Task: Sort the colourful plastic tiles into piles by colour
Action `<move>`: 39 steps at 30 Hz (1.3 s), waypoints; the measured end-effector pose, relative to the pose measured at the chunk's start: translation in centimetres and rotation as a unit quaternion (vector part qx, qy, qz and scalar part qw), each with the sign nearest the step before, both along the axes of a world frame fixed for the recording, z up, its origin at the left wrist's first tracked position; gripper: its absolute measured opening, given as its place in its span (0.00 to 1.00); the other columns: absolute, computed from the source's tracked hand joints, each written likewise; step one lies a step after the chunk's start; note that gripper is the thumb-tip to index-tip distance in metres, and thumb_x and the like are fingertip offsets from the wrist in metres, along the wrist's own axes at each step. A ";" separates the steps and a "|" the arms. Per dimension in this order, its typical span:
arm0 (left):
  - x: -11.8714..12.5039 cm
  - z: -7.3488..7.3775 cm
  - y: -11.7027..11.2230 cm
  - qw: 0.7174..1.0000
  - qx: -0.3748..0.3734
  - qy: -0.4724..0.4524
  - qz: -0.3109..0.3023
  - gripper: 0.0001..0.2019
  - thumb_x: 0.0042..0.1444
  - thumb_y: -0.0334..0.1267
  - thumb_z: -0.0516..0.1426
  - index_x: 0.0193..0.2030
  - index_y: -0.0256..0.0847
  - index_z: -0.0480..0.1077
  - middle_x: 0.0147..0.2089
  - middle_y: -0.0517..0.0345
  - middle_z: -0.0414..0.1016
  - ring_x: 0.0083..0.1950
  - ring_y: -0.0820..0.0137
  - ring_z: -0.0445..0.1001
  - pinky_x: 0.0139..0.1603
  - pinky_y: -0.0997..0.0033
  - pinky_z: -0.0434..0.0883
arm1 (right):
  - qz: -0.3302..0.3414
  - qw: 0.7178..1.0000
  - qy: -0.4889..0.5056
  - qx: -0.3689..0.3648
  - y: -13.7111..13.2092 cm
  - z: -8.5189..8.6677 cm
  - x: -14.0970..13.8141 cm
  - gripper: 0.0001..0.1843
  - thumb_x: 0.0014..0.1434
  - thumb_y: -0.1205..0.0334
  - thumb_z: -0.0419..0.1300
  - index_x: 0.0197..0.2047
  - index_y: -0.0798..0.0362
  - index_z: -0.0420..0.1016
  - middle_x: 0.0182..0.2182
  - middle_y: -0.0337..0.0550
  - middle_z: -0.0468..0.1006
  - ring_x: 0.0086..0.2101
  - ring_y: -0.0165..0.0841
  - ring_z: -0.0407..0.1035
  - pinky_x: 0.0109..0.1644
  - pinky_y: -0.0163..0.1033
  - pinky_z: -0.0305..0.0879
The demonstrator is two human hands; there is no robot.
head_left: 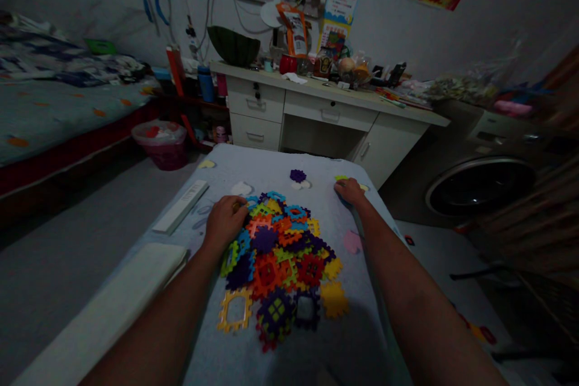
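A heap of colourful interlocking foam tiles (pixel 280 256) lies on a light blue cloth-covered table (pixel 266 163). My left hand (pixel 225 222) rests on the heap's left edge, its fingers curled over a tile. Farther off, my right hand (pixel 349 191) lies at the table's right edge with its fingers closed on a yellow-green piece (pixel 340 178). A purple piece (pixel 297 175) sits apart near the table's far end. One pink piece (pixel 351 241) lies beside my right forearm.
A long white box (pixel 181 206) lies on the table's left side, and a larger white slab (pixel 108 307) sits nearer me. Beyond are a cluttered white desk (pixel 316 111), a washing machine (pixel 484 184), a pink bin (pixel 160 143) and a bed (pixel 49 114).
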State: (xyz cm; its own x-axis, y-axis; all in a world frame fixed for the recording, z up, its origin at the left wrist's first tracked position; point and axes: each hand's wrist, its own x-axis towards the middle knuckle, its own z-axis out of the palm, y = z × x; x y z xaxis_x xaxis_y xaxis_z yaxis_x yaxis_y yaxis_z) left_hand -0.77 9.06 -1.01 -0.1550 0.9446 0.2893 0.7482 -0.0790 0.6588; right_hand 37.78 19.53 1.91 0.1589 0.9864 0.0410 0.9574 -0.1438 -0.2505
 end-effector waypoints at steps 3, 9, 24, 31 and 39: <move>0.0 -0.1 0.0 1.000 0.003 0.001 0.000 0.14 0.51 0.42 0.52 0.39 0.40 0.75 0.45 0.49 0.76 0.50 0.57 0.73 0.55 0.58 0.68 | -0.004 1.000 0.003 0.008 0.5 0.0 0.1 0.21 0.63 0.50 0.53 0.53 0.47 0.79 0.55 0.55 0.71 0.57 0.47 0.64 0.57 0.53 0.63; -0.1 -0.1 0.0 1.000 0.009 -0.001 0.000 0.14 0.51 0.43 0.52 0.39 0.41 0.75 0.44 0.50 0.76 0.49 0.57 0.74 0.54 0.58 0.68 | -0.014 1.000 0.013 -0.002 1.0 -0.4 0.3 0.25 0.63 0.48 0.55 0.60 0.47 0.73 0.60 0.56 0.66 0.59 0.49 0.62 0.60 0.59 0.59; -0.1 0.1 0.2 1.000 -0.001 0.018 -0.009 0.15 0.52 0.43 0.52 0.40 0.41 0.76 0.45 0.49 0.77 0.51 0.57 0.74 0.55 0.59 0.68 | -0.008 0.999 0.044 0.008 -6.8 0.1 2.0 0.27 0.55 0.57 0.64 0.57 0.50 0.72 0.54 0.52 0.75 0.51 0.44 0.70 0.54 0.44 0.65; 0.0 0.0 0.3 1.000 -0.005 0.020 -0.003 0.15 0.53 0.43 0.52 0.40 0.41 0.76 0.45 0.50 0.77 0.51 0.58 0.74 0.55 0.60 0.68 | -0.103 0.993 0.003 0.054 -7.8 -0.9 -0.4 0.21 0.58 0.54 0.61 0.53 0.50 0.74 0.52 0.54 0.74 0.54 0.48 0.66 0.55 0.50 0.61; -0.2 -0.4 0.4 1.000 0.002 0.012 -0.003 0.14 0.52 0.43 0.53 0.40 0.42 0.76 0.45 0.51 0.76 0.50 0.58 0.74 0.54 0.60 0.68 | -0.133 0.982 0.042 0.125 -6.7 -2.3 0.1 0.16 0.57 0.59 0.59 0.49 0.51 0.75 0.51 0.51 0.75 0.52 0.45 0.65 0.54 0.48 0.59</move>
